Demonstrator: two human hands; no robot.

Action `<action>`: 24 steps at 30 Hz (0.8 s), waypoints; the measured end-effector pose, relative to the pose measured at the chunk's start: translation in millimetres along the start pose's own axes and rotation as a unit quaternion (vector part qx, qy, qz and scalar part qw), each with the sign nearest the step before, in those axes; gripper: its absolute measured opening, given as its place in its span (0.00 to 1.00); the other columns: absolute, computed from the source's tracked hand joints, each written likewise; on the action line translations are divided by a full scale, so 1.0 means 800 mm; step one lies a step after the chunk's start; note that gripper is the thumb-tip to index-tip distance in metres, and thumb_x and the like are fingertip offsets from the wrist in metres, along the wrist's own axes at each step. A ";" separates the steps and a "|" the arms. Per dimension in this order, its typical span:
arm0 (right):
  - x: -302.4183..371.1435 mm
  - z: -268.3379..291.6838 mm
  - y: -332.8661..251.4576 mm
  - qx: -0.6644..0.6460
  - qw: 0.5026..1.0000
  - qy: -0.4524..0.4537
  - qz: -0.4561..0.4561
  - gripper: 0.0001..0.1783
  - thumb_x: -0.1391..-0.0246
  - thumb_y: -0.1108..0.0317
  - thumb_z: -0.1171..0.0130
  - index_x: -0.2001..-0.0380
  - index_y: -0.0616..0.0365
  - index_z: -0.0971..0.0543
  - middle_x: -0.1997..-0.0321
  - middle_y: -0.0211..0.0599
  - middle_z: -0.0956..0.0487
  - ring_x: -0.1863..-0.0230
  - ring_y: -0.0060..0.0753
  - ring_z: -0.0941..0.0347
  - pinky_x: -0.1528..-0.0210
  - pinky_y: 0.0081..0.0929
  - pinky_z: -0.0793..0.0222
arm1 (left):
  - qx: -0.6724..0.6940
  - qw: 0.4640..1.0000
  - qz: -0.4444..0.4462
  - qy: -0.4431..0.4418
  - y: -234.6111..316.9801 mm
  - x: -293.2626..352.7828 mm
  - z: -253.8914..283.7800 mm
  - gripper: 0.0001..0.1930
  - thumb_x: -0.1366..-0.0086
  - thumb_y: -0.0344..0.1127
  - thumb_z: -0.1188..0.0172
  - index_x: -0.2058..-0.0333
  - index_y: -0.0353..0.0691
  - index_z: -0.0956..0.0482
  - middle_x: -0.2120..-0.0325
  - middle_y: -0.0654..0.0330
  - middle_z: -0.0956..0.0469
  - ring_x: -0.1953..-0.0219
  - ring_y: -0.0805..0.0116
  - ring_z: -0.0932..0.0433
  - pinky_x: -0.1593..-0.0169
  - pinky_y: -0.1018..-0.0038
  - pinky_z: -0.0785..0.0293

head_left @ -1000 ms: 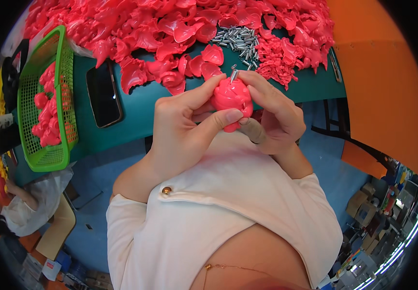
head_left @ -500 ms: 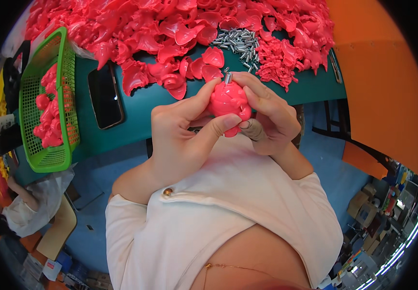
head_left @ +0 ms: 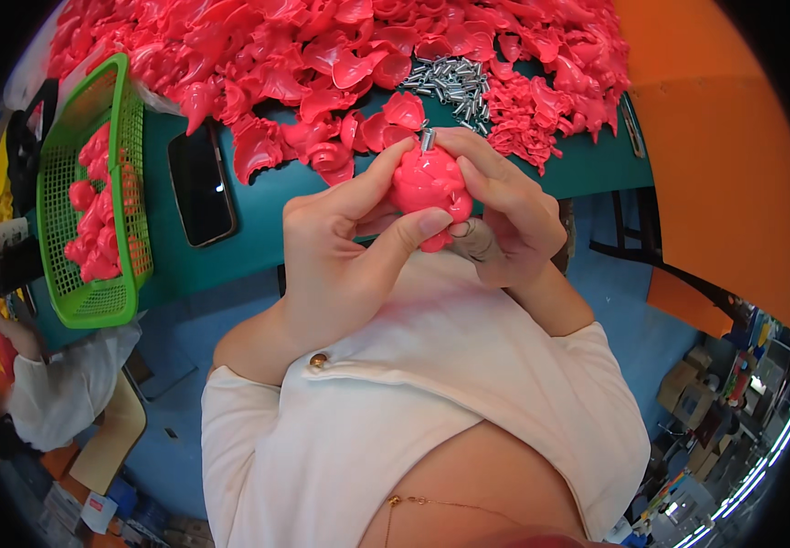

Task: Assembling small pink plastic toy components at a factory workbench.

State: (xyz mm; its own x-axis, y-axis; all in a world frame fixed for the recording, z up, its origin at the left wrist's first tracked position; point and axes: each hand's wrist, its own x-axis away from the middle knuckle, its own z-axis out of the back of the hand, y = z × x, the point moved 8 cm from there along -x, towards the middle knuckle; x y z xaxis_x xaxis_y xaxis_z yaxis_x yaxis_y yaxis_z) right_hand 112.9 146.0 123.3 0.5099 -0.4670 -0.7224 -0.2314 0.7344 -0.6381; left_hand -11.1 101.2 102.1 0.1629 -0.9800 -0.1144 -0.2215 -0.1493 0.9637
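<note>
Between my hands, in front of my chest, is a glossy pink rounded plastic figure [head_left: 424, 185]. A small silver metal cylinder [head_left: 428, 141] with a loop on its end stands up out of the figure's top. My left hand [head_left: 344, 237] grips the figure's left side, the thumb across its lower front and the index finger near the cylinder. My right hand [head_left: 515, 212] closes around the right side, index finger by the top and thumb low down. The palms hide the back of the figure.
A heap of pink plastic shells [head_left: 258, 50] covers the back of the green table [head_left: 262, 215]. Silver cylinders [head_left: 454, 87] and small pink parts [head_left: 527, 114] lie to its right. Left are a black phone [head_left: 201, 187] and a green basket [head_left: 91, 310] with pink pieces; a co-worker's sleeve [head_left: 66, 393] shows beyond.
Both hands and the pink figure have shifted very slightly left, with the grip kept. At the far left, the co-worker's arm has moved up.
</note>
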 end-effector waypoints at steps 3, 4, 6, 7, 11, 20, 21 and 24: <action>0.002 -0.001 0.013 0.005 0.999 -0.013 -0.034 0.28 0.56 0.68 0.35 0.51 0.67 0.30 0.48 0.56 0.29 0.46 0.53 0.31 0.45 0.40 0.36 | 0.016 1.000 0.009 0.017 -0.012 -0.004 0.004 0.23 0.43 0.21 0.41 0.49 0.22 0.34 0.64 0.51 0.22 0.62 0.69 0.22 0.57 0.77 0.24; 0.000 -0.001 0.010 0.005 0.999 -0.014 -0.033 0.28 0.56 0.68 0.35 0.51 0.67 0.30 0.48 0.56 0.29 0.46 0.53 0.31 0.45 0.40 0.36 | 0.030 0.999 0.017 0.030 -0.017 -0.005 0.007 0.23 0.43 0.22 0.41 0.49 0.22 0.34 0.64 0.52 0.22 0.61 0.70 0.22 0.57 0.77 0.24; -0.002 -0.008 0.011 0.031 0.996 -0.058 -0.054 0.33 0.55 0.62 0.35 0.47 0.68 0.33 0.46 0.59 0.31 0.44 0.56 0.34 0.44 0.43 0.38 | 0.031 0.998 0.039 0.026 -0.019 -0.007 0.011 0.23 0.43 0.22 0.42 0.49 0.22 0.35 0.63 0.52 0.23 0.61 0.70 0.23 0.56 0.77 0.25; -0.001 -0.009 0.011 0.031 0.996 -0.057 -0.053 0.33 0.55 0.62 0.35 0.47 0.68 0.33 0.46 0.59 0.31 0.44 0.56 0.34 0.44 0.43 0.38 | 0.033 0.997 0.062 0.021 -0.023 -0.008 0.011 0.23 0.42 0.22 0.42 0.49 0.23 0.35 0.62 0.52 0.23 0.60 0.70 0.23 0.56 0.77 0.25; 0.003 -0.008 0.008 0.090 0.993 -0.061 -0.045 0.37 0.61 0.64 0.31 0.48 0.69 0.32 0.47 0.59 0.30 0.44 0.57 0.34 0.44 0.42 0.38 | 0.048 0.997 0.059 0.030 -0.028 -0.006 0.010 0.22 0.42 0.22 0.42 0.49 0.24 0.34 0.61 0.52 0.23 0.60 0.71 0.23 0.55 0.77 0.25; 0.004 -0.002 0.013 0.059 0.997 -0.035 -0.037 0.39 0.69 0.68 0.29 0.48 0.66 0.31 0.48 0.55 0.29 0.43 0.53 0.34 0.41 0.44 0.40 | 0.141 0.983 0.117 0.008 -0.036 -0.010 0.005 0.20 0.40 0.23 0.44 0.49 0.25 0.33 0.59 0.53 0.24 0.58 0.72 0.25 0.54 0.77 0.27; 0.002 -0.005 0.012 0.065 0.996 -0.051 -0.033 0.39 0.69 0.68 0.29 0.48 0.65 0.31 0.48 0.56 0.29 0.43 0.53 0.34 0.41 0.44 0.40 | 0.125 0.987 0.096 0.014 -0.032 -0.009 0.005 0.20 0.40 0.23 0.44 0.49 0.25 0.33 0.60 0.54 0.24 0.58 0.72 0.25 0.54 0.77 0.26; 0.001 -0.004 0.011 0.043 0.997 -0.047 -0.039 0.38 0.68 0.69 0.29 0.48 0.65 0.30 0.47 0.56 0.29 0.43 0.54 0.34 0.42 0.44 0.40 | 0.081 0.995 0.062 0.016 -0.021 -0.007 0.006 0.21 0.41 0.22 0.44 0.49 0.24 0.33 0.61 0.54 0.23 0.59 0.72 0.24 0.55 0.78 0.26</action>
State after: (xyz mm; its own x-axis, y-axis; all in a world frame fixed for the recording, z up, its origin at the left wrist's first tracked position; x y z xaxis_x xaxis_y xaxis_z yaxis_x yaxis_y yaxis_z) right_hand 108.7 150.8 116.5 0.6001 -0.4794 -0.6403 -0.1184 0.7384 -0.6639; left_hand -12.5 108.4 85.2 0.1539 -0.9880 0.0126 -0.3931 -0.0495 0.9181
